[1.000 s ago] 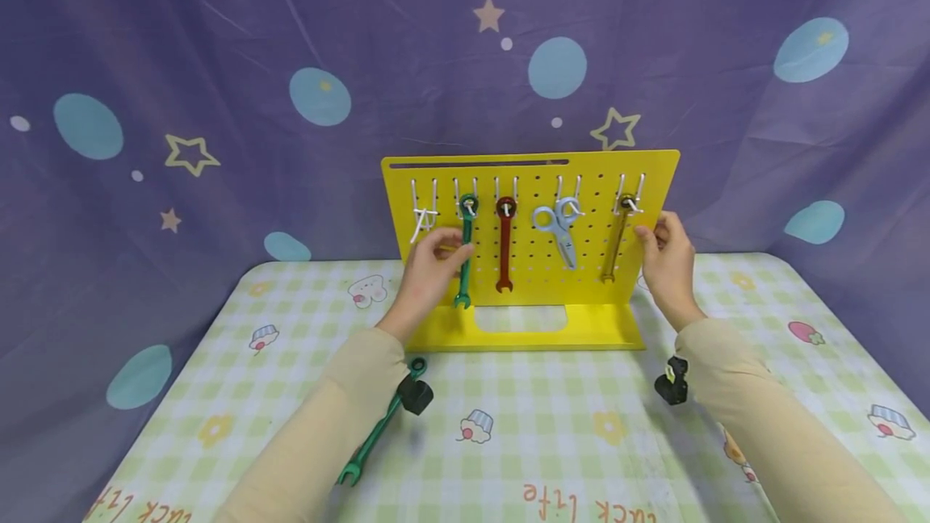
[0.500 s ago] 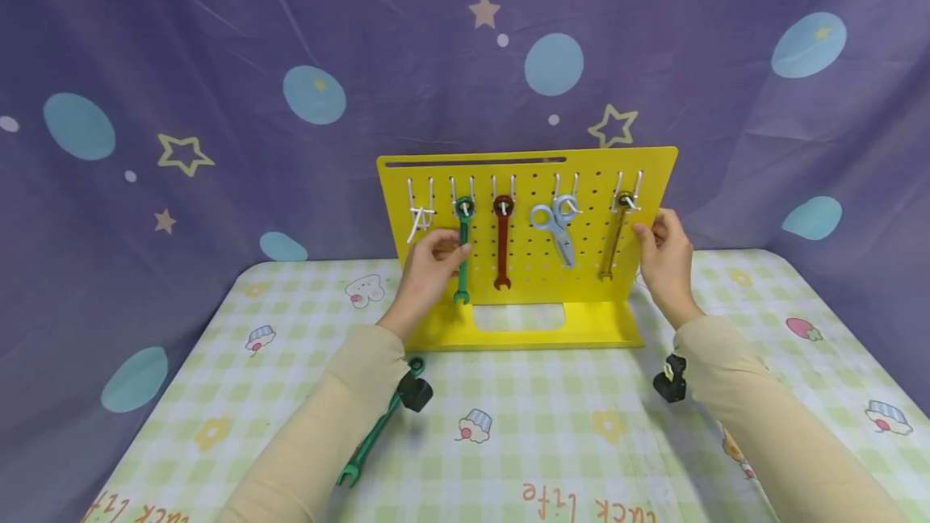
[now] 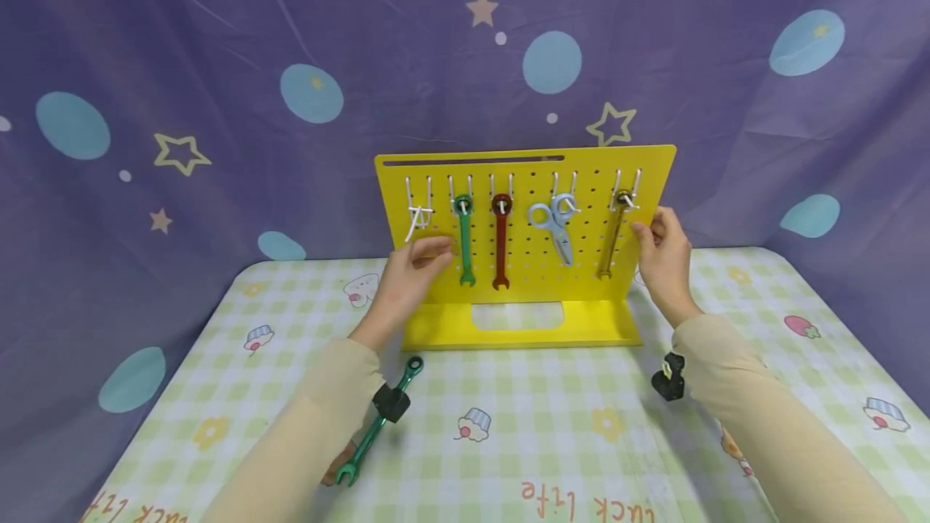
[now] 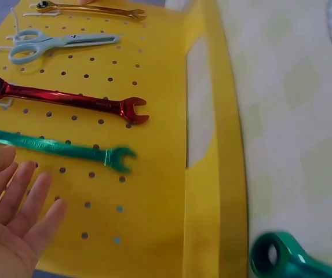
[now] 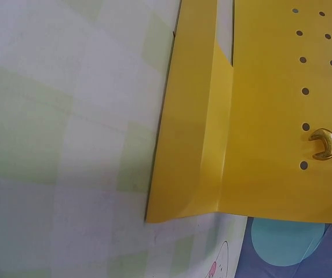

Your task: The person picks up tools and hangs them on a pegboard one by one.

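A yellow pegboard stands upright on its base. From its white hooks hang a green wrench, a red wrench, light blue scissors and a gold wrench. My left hand is just left of the hanging green wrench; in the left wrist view its fingers are loosely spread and hold nothing. With thumb in front and fingers behind, my right hand grips the board's right edge. The right wrist view shows the gold wrench's open end but not that hand.
A second green wrench lies on the checked tablecloth, partly behind the left wrist's black camera. An unoccupied white hook is at the board's left. A purple curtain stands behind the table.
My left hand has let go of the hanging green wrench and drawn left and slightly down. That wrench now hangs freely, its lower end a little higher. My right hand keeps its grip.
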`<action>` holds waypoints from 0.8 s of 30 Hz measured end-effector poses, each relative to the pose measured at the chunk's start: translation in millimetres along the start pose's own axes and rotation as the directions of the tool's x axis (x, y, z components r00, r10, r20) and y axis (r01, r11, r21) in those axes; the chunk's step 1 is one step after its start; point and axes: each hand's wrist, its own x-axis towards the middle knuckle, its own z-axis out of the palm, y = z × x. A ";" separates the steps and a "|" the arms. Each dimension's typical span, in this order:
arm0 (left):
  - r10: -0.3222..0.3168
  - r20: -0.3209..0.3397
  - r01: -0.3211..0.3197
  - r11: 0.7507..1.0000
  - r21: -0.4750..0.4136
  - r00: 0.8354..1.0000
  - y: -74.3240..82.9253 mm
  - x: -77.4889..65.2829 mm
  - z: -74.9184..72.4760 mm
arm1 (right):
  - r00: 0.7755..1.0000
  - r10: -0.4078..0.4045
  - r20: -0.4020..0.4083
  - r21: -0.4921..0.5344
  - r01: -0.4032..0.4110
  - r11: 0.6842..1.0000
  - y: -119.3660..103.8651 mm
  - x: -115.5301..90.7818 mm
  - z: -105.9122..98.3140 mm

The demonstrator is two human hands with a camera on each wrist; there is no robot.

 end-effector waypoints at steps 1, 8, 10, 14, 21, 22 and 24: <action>-0.007 0.003 0.007 1.000 0.011 1.000 -0.3 -2.6 -2.1 | 1.000 0.001 0.000 0.001 -0.001 1.000 -0.5 -0.3 -0.1; -0.059 0.050 0.050 0.985 0.166 0.997 -10.9 -26.9 -19.1 | 1.000 0.003 0.000 0.007 -0.003 1.000 -2.1 -0.7 -0.7; -0.066 0.067 0.051 0.978 0.200 0.996 -16.0 -35.1 -23.7 | 1.000 0.001 -0.002 0.006 -0.001 1.000 -2.3 -0.7 -1.0; -0.075 0.101 0.048 0.968 0.247 0.992 -26.9 -53.7 -33.3 | 1.000 0.001 0.002 0.005 -0.001 1.000 -2.5 -1.1 -0.6; -0.142 0.130 0.097 0.949 0.298 0.981 -44.0 -79.3 -44.4 | 1.000 -0.007 -0.003 0.006 0.007 1.000 -2.2 -1.2 0.2; -0.161 0.130 0.114 0.943 0.313 0.978 -45.8 -82.2 -44.5 | 1.000 -0.007 -0.004 0.007 0.007 1.000 -2.1 -1.2 0.1; -0.213 0.133 0.156 0.926 0.345 0.968 -49.1 -87.7 -43.9 | 1.000 -0.002 -0.007 0.008 0.002 1.000 -1.7 -1.4 0.1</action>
